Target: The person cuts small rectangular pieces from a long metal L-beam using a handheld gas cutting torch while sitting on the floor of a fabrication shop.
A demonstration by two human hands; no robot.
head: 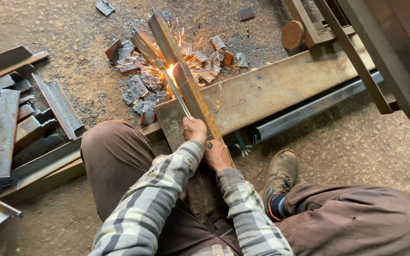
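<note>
My left hand (194, 130) grips the thin tube of a cutting torch (176, 92). Its tip burns bright orange (169, 72) against a long rusty angle bar (167, 40), and sparks fly around the cut. The bar lies slanted across a wide flat steel beam (281, 83). My right hand (218, 155) sits just behind the left, closed around the torch's rear end at the bar's near end; what it grips is partly hidden. Both arms wear plaid sleeves.
Several short cut steel pieces (138, 87) lie on the dirt floor around the flame. A stack of angle offcuts (5, 128) sits at the left. A round disc (292, 34) and a metal frame (357, 52) stand at the upper right. My boot (278, 178) rests beside a channel rail (309, 111).
</note>
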